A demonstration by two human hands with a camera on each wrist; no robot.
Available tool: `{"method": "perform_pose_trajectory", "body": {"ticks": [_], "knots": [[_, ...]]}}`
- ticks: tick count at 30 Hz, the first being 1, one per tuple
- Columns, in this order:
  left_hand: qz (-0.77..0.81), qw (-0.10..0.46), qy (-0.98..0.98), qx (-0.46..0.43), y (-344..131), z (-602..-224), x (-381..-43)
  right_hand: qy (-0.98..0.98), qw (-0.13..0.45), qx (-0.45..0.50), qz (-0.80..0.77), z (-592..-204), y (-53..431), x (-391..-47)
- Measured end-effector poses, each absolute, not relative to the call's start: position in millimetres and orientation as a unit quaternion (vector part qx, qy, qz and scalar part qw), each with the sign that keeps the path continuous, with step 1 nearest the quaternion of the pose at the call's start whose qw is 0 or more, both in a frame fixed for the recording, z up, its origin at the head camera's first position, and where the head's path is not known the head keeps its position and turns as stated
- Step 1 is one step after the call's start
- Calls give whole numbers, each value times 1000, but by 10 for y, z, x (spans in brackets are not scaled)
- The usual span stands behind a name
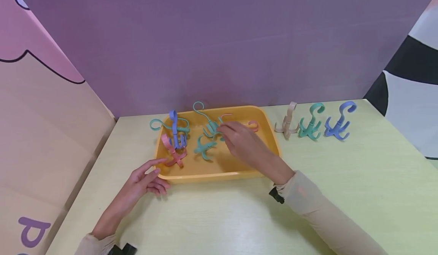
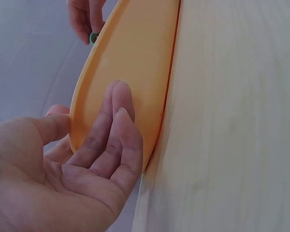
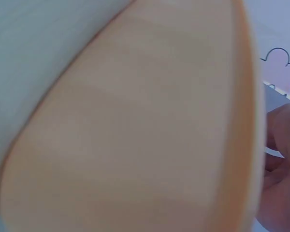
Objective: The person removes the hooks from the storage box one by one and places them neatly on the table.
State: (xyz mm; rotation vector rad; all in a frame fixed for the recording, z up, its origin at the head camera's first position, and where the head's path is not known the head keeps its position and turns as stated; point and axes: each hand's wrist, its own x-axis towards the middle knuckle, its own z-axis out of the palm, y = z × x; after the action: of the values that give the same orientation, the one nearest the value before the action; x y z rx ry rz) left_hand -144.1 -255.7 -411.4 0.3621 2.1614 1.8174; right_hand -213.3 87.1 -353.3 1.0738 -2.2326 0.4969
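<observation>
My left hand [image 1: 142,180] rests at the near left corner of an orange plastic tray [image 1: 212,177]. Its fingers are relaxed, some over the rim and others against the outer wall. Over the tray, my right hand [image 1: 244,141] pinches a green multi-prong hook [image 1: 212,127] with its fingertips. A bit of green [image 2: 93,37] shows at those fingertips in the left wrist view. Another green hook [image 1: 204,147] lies on the tray floor. Near the left hand are a pink hook [image 1: 175,156] and a blue hook [image 1: 175,129]. The right wrist view hides the fingertips behind the tray wall.
Right of the tray, a beige hook [image 1: 287,121], a green hook [image 1: 310,121] and a blue hook [image 1: 340,121] stand in a row on the pale table [image 1: 222,217]. A purple panel [image 1: 222,49] rises behind. One more green hook [image 1: 167,125] overhangs the tray's left rim.
</observation>
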Motion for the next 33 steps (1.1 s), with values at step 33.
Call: {"method": "perform_pose_trajectory", "body": {"ticks": [33], "knots": [[627,149,755,121,-2548,-4115,-1444,-879,306,332,150,-3372,874,-1963]]}}
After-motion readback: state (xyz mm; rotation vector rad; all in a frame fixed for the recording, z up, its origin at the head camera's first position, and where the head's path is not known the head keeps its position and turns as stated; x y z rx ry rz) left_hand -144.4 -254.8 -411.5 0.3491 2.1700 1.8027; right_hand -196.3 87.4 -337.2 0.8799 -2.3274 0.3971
